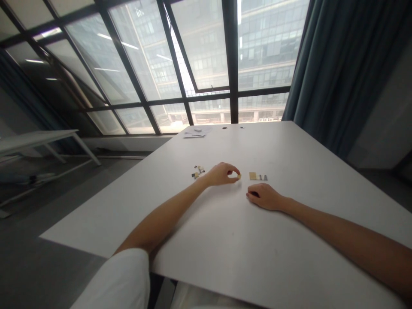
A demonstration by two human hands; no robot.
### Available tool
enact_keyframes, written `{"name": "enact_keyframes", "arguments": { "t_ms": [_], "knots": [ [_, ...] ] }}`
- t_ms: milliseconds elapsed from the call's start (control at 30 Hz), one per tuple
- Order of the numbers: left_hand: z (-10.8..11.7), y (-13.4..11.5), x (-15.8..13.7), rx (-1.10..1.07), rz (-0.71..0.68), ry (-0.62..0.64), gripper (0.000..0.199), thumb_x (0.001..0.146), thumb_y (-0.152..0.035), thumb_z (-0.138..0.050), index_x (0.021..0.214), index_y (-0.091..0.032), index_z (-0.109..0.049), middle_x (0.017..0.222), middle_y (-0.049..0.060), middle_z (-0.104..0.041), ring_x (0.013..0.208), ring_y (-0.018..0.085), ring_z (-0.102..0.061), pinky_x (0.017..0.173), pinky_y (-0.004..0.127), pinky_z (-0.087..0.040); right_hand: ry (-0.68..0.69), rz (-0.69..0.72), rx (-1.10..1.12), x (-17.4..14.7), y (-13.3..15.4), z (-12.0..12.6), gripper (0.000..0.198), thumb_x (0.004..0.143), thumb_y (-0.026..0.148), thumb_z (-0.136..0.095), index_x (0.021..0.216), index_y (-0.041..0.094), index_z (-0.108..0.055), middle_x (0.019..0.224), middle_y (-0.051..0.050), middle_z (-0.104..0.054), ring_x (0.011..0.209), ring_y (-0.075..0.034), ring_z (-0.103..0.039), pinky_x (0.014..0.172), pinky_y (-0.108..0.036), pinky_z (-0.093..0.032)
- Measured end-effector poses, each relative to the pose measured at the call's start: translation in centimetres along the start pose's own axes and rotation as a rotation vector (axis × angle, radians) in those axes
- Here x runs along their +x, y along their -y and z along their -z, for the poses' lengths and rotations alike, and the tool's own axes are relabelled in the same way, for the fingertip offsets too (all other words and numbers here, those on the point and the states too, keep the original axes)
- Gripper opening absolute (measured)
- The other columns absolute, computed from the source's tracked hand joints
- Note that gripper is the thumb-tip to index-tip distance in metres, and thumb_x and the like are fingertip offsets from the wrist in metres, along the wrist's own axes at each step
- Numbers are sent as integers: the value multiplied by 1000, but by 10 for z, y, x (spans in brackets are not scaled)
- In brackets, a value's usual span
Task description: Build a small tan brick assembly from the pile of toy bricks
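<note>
My left hand (223, 174) reaches over the middle of the white table (206, 231). Between its thumb and forefinger it pinches a small tan block (239, 176), held just left of a flat tan studded piece (252, 176). Small pale and grey pieces (263, 177) lie in line with that studded piece, on its right. My right hand (264, 196) rests on the table just nearer to me than this row, its fingers curled and no object visible in them. Left of my left wrist is a loose cluster of small tan, white and black pieces (197, 172).
Papers (195, 134) lie at the table's far left corner. A dark round object (224, 128) and a tiny dark item (242, 127) sit near the far edge. Another table (38, 139) stands to the left. Windows are behind, and a blue curtain (341, 68) hangs at the right.
</note>
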State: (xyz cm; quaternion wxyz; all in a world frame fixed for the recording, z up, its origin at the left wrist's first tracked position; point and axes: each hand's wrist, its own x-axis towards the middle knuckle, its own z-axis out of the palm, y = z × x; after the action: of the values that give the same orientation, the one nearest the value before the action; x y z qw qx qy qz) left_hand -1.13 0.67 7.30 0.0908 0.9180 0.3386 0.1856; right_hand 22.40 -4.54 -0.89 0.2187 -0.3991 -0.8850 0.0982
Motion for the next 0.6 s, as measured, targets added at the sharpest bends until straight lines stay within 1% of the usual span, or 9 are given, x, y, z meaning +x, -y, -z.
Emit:
{"name": "enact_keyframes", "arguments": {
  "t_ms": [100,200,267,333,467,533,600],
  "knots": [
    [-39,-18,-2,3,-26,10,26,79,-36,-67,100,-23,-77,73,0,-65,65,11,-54,64,23,-39,-37,6,28,-1,1,-1,26,89,27,-49,65,18,-54,63,-1,-58,60,-12,-45,61,-26,-27],
    [-60,-21,-8,-15,-9,-63,25,79,-33,-67,101,-24,-75,73,-1,-65,66,12,-56,63,23,-41,-93,-5,32,-3,3,0,24,86,23,-51,63,18,-55,62,-1,-59,60,-13,-48,62,-26,-29],
    [-65,-19,-13,-15,-14,-121,23,80,-32,-67,99,-24,-73,74,-1,-65,66,12,-57,63,23,-42,-145,-43,12,-3,4,1,27,84,23,-53,58,19,-50,58,-1,-56,57,-13,-46,61,-26,-29],
    [-66,-16,-16,-1,-24,-167,21,80,-32,-66,99,-24,-72,77,0,-66,67,12,-58,64,23,-42,-213,-95,0,-2,3,1,29,83,24,-55,56,19,-48,57,-1,-55,56,-13,-44,60,-27,-28],
    [-66,-15,-17,54,-34,-228,20,82,-30,-64,100,-24,-71,82,1,-68,68,11,-60,65,23,-44,-348,-202,-3,1,1,2,26,86,32,-57,63,20,-53,62,-1,-57,58,-14,-45,60,-26,-28],
    [-66,-15,-16,89,-43,-244,19,83,-30,-64,100,-24,-70,84,0,-68,68,11,-60,65,22,-44,-354,-221,19,2,-1,2,28,88,35,-56,64,19,-55,62,-1,-57,59,-13,-45,60,-26,-28],
    [-67,-15,-17,116,-58,-251,19,83,-31,-63,100,-24,-70,84,0,-69,67,11,-61,64,22,-44,-325,-212,65,4,-3,1,32,90,37,-55,63,19,-56,61,-1,-57,58,-13,-45,59,-26,-28]
  ]
}}
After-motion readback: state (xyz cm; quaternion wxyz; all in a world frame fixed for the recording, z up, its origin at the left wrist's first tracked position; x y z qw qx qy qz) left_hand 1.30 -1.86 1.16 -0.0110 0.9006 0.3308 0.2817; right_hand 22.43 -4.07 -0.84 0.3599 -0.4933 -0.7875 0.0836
